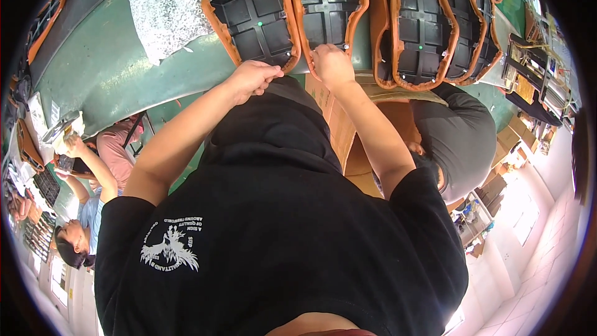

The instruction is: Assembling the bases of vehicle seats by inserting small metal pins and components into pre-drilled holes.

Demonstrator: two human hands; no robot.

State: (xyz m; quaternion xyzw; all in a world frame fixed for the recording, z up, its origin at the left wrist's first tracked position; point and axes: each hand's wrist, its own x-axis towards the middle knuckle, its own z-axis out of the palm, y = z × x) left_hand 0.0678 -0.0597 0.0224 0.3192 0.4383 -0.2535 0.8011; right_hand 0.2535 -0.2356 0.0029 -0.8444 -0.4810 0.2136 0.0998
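Two long panels lie side by side at the table's near edge, each a black ribbed plastic board with an orange-brown padded cover wrapped over its rim. At the near end of the left panel point(245, 9), my left hand point(254, 79) is closed, thumb and fingers pinching the brown rim near its right corner. My right hand point(333, 65) is curled over the near left corner of the right panel point(326, 9), fingers closed on its brown rim. Its fingertips are partly hidden. Small green and white dots mark the black boards.
More brown-edged panels point(420, 31) overlap in a group to the right on the green table point(118, 68). Crumpled clear plastic wrap point(168, 15) lies at left. Below the table edge stands an open cardboard box point(339, 124), with a person in dark clothing point(457, 140) bent beside it. Other people work at far left.
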